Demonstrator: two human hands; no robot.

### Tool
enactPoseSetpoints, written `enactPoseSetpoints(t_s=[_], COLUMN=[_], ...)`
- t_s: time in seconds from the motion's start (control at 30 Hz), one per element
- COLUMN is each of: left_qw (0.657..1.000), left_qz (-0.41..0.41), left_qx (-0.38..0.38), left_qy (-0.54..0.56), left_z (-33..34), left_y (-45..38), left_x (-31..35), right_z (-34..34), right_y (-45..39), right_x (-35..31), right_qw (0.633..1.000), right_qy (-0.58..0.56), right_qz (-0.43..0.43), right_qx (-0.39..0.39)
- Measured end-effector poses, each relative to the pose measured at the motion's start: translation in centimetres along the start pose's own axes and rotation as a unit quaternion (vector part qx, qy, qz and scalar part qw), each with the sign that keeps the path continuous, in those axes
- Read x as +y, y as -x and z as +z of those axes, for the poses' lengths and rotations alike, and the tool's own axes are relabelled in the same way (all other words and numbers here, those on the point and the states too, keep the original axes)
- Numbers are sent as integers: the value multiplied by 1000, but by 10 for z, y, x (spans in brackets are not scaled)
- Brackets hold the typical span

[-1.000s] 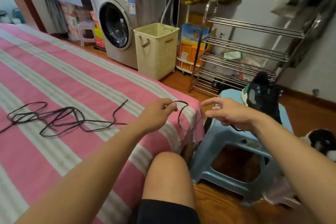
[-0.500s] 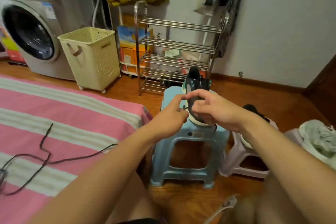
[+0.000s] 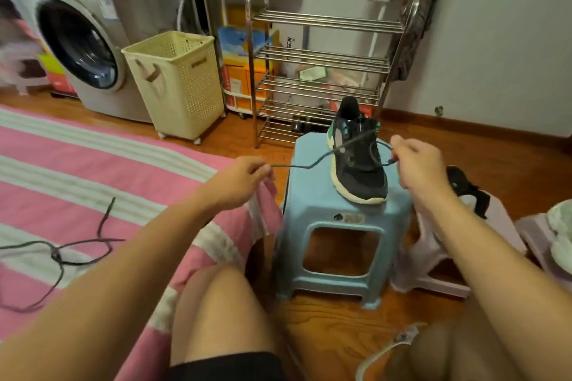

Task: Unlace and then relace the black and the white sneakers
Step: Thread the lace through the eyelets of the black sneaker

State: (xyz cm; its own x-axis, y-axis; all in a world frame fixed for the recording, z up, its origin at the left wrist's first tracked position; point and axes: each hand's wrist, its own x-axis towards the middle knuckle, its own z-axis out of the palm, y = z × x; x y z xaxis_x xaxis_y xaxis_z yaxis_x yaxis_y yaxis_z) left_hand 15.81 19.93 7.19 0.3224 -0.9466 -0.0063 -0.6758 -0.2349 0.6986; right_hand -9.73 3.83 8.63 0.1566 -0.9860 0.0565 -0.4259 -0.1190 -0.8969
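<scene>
A black sneaker with a pale sole stands on a light blue stool, toe toward me. A dark lace runs through the shoe and out to both sides. My left hand pinches one end, left of the stool. My right hand pinches the other end, right of the shoe. A second black sneaker sits on a pale stool behind my right forearm. A white sneaker shows at the right edge. Another loose black lace lies on the bed.
A pink striped bed fills the left. Behind stand a washing machine, a cream laundry basket and a metal shoe rack. A white lace lies on the wood floor by my right knee.
The view has swung from the bed to the stool. My hands met at the black sneaker, then drew apart, pulling the lace out to both sides.
</scene>
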Motion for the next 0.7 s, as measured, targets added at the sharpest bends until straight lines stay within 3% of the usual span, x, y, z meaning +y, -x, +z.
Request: enactPoseSetpoints(t_s=[0.1,0.17,0.3,0.4,0.5,0.6,0.63,0.7], left_qw=[995,991,991,997,997,997,998,998], left_qz=[35,96,121,76,71,66,62,61], left_qx=[-57,-72,-45,-7,-36,-13,1,12], left_qy=[80,59,-35,-10,19,29,22,-21], left_z=[9,21,32,17,10,15,12,-1], left_y=[3,0,-2,2,7,5,4,8], left_x=[20,40,48,27,29,46,45,25], right_z=[39,62,65,50,51,62,63,58], right_y=[34,49,45,36,48,56,55,44], right_x=[-19,-28,-30,-24,-26,-33,-33,-30], right_qw=[971,953,973,960,945,928,934,968], right_qy=[-67,-112,-82,-79,-37,-29,-3,10], right_qz=[30,40,-18,-15,-35,-60,-66,-23], right_qx=[-229,-280,-215,-269,-322,-366,-350,-248])
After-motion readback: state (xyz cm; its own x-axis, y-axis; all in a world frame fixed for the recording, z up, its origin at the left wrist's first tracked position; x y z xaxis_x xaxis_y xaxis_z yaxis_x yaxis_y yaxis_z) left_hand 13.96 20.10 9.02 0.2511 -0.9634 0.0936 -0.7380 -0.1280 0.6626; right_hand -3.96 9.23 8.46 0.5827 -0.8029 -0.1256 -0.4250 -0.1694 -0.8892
